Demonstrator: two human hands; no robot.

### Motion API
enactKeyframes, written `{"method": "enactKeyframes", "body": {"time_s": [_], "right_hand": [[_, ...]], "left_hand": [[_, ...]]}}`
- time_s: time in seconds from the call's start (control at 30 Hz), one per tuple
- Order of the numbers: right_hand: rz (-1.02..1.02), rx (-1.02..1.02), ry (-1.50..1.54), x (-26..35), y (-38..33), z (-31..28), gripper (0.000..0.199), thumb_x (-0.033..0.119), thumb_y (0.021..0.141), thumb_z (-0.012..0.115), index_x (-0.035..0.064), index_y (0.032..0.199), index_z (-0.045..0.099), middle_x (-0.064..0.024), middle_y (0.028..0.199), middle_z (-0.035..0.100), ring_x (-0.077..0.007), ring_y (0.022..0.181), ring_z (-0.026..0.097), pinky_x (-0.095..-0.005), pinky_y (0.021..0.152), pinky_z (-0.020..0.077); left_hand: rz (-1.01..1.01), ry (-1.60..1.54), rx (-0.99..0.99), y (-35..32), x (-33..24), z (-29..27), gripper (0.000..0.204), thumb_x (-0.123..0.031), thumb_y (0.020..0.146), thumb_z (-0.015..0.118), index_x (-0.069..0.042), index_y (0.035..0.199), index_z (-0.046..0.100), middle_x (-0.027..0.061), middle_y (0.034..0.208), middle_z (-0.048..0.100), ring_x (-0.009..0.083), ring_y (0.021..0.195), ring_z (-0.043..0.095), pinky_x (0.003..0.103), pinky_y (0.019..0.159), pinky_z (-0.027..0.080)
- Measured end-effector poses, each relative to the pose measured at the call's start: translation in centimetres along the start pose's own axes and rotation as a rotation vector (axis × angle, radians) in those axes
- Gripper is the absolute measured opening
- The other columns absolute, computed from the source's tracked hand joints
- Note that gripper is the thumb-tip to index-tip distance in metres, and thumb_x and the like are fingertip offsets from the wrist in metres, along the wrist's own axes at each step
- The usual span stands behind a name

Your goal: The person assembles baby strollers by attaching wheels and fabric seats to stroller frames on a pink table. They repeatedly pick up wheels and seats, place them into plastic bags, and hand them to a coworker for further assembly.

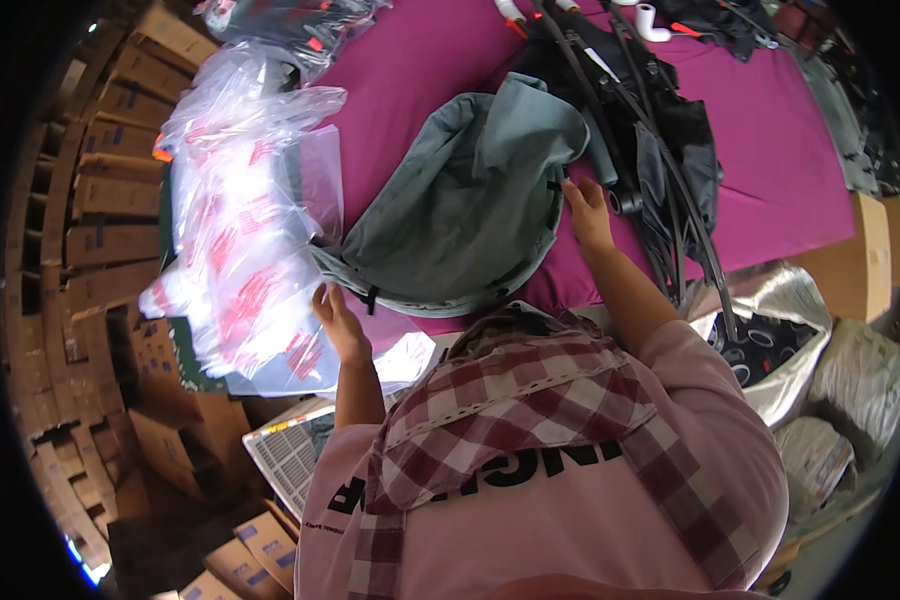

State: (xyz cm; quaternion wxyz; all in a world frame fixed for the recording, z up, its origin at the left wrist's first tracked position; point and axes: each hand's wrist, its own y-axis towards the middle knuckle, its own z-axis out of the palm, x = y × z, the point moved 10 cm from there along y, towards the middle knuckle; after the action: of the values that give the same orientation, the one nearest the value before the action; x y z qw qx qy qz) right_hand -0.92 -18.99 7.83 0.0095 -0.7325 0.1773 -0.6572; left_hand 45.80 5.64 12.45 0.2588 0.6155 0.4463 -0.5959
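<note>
A grey-green fabric canopy (450, 215) with a curved, dark-trimmed edge lies spread in front of me on the magenta cloth. Small black tabs stick out along its rim. My right hand (591, 216) pinches the right edge beside one of these tabs. At the near left end of the canopy, my left hand (341, 324) is closed with bent fingers on the edge; the exact grip is small and partly hidden. Clear plastic bags (240, 230) with red print lie just left of the canopy, close to my left hand.
The magenta cloth (770, 190) covers the table. Black folded frames with long tubes (660, 140) lie right of the canopy, and white plastic fittings (650, 22) lie at the back. Cardboard boxes (120, 200) line the left. An open silvery sack (800, 310) stands at right.
</note>
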Motion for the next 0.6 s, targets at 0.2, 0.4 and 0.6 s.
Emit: {"method": "enactKeyframes", "body": {"time_s": [0.2,0.4,0.6], "right_hand": [[-0.09,0.212,-0.392,-6.7,0.4,5.2,0.098,0.042,0.071,0.084,0.0066,0.148,0.035,-0.0257,0.137,0.045,-0.0443,0.128,0.044,-0.0503,0.104,0.0422],[0.11,0.267,-0.008,-9.2,0.8,3.0,0.086,0.04,0.075,0.084,-0.0007,0.14,0.045,-0.021,0.135,0.051,-0.0335,0.123,0.052,-0.0453,0.098,0.047],[0.828,0.311,0.48,-14.3,0.8,4.2,0.084,0.055,0.084,0.073,0.0089,0.147,0.042,-0.0085,0.147,0.045,-0.029,0.133,0.044,-0.0539,0.1,0.044]], "left_hand": [[-0.307,0.361,-0.299,-4.7,11.1,0.3,0.091,-0.02,0.074,0.079,-0.014,0.15,0.029,0.0155,0.144,0.039,0.0308,0.124,0.048,0.047,0.094,0.047],[-0.519,-0.263,-0.013,-5.2,12.8,1.6,0.047,-0.005,0.076,0.065,-0.02,0.116,0.047,0.0013,0.095,0.056,0.0167,0.074,0.053,0.034,0.059,0.045],[0.093,-0.248,0.236,-4.9,-6.0,8.8,0.048,0.001,0.077,0.055,-0.009,0.124,0.052,0.0096,0.113,0.061,0.0288,0.106,0.059,0.039,0.096,0.047]]}}
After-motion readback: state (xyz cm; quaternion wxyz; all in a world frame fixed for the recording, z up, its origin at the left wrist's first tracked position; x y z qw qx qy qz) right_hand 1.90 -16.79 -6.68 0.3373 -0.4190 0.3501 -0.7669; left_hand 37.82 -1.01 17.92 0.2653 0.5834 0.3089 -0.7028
